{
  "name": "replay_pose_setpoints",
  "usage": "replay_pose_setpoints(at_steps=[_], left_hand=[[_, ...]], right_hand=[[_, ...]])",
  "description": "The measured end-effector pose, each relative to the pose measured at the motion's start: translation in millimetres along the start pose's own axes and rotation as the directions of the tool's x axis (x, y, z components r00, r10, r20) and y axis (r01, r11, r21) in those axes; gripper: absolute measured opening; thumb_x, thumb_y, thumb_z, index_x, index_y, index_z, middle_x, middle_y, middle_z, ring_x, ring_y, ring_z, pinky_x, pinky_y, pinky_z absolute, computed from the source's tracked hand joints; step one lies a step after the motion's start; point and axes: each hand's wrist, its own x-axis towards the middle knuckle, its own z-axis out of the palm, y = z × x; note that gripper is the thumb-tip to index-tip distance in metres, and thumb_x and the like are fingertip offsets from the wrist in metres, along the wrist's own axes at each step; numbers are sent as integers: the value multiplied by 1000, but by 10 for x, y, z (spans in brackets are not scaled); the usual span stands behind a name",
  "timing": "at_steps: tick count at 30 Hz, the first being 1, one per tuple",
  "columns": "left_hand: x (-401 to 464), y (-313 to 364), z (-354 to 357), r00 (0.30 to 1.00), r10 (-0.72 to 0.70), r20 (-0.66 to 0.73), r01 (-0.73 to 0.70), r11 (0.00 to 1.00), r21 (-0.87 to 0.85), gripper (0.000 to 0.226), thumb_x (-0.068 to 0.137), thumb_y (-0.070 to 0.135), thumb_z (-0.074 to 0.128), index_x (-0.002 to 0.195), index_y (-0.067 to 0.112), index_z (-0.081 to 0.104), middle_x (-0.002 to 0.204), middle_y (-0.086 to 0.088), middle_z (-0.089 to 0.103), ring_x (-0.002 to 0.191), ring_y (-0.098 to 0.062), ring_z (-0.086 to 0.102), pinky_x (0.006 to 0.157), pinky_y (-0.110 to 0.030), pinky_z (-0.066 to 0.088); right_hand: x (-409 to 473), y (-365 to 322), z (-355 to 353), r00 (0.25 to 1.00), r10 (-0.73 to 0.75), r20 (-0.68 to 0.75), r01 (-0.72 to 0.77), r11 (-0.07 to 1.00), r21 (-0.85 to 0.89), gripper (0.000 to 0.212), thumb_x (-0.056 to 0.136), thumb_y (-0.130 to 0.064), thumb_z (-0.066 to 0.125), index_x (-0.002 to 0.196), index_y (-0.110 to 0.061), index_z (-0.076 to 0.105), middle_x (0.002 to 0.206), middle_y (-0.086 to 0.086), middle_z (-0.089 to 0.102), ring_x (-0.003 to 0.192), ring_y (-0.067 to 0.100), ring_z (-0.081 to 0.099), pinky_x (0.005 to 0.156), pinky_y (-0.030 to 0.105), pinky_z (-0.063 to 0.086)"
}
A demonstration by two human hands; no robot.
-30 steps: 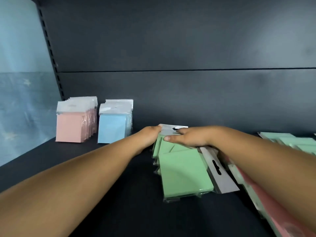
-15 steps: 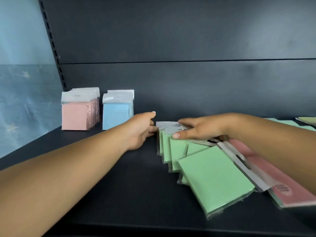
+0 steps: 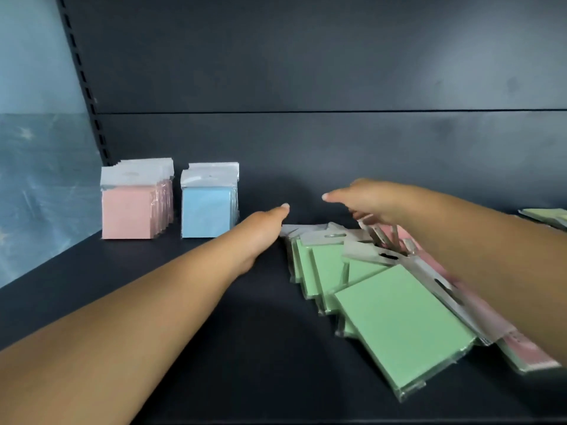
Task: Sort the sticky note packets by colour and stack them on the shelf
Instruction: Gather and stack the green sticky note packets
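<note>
Several green sticky note packets (image 3: 395,326) lie fanned out flat on the dark shelf (image 3: 190,363), right of centre. A pink packet (image 3: 518,354) lies under them at the right. An upright row of pink packets (image 3: 129,213) and an upright row of blue packets (image 3: 207,211) stand at the back left. My left hand (image 3: 264,225) sits just left of the fan's far end with fingers straight, holding nothing. My right hand (image 3: 365,200) hovers above the fan's far end, fingers extended, empty.
The dark back panel (image 3: 306,142) rises right behind the packets. A slotted upright (image 3: 89,96) marks the shelf's left end, with a blue wall (image 3: 33,179) beyond. More green packets (image 3: 546,214) lie at the far right edge. The shelf's front edge runs along the bottom.
My right hand has lifted off the green packets and my left hand has drawn slightly away. The packets have slid down into a looser fan.
</note>
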Motion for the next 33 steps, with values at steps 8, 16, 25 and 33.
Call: replay_pose_setpoints(at_steps=[8,16,25,33], left_hand=[[-863,352,340,858,381,345,-507,742,439,43,83,60,48,103,24,64,113,6,60,110,-12,51,92,-28,41],[-991,279,594,774,389,500,-632,518,576,41,78,55,59,110,32,49,117,3,47,121,-21,42,100,-31,36],[-985,68,207,899,436,32,-436,891,125,49,63,34,81,96,32,45,105,9,62,95,-8,61,79,-23,48],[-880,-23,-13,960,261,-103,-280,865,-416,16,73,12,74,85,17,64,87,0,72,73,-11,67,65,-23,55]], right_hand=[[-1016,518,-387,992,-128,-5,126,984,-129,51,78,-55,55,81,-5,66,81,12,66,76,28,61,88,43,50],[-1312,650,-323,984,-145,-107,160,975,153,32,88,-39,53,77,-12,65,81,9,65,77,20,58,85,35,51],[-1348,709,-373,944,-198,-262,222,973,67,44,90,-47,47,87,-8,66,87,5,67,79,19,58,84,34,48],[-1326,680,-79,995,-94,-41,51,797,-601,79,61,-87,36,88,-16,56,125,0,43,126,26,31,99,39,28]])
